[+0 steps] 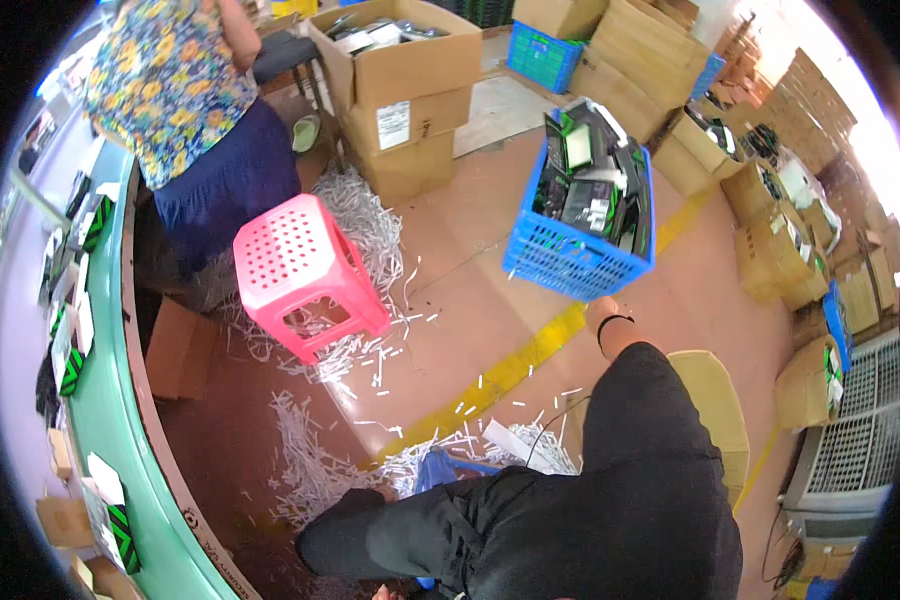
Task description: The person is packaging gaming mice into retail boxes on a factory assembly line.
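My right hand, with a dark band at the wrist, reaches forward to the lower near edge of a blue plastic crate. It grips that edge, its fingertips hidden against the crate. Piled inside are black and green boxes, some with white labels, rising above the rim. Only a small skin-coloured piece of what seems to be my left hand shows at the bottom edge; its fingers cannot be made out. Close to my dark clothing is a blue plastic object, partly covered.
A pink stool stands among white paper shreds. Left runs a green-edged work table with boxes. A person in a flowered top is beside it. Stacked cartons stand ahead; more cartons line the right, near a grey grille.
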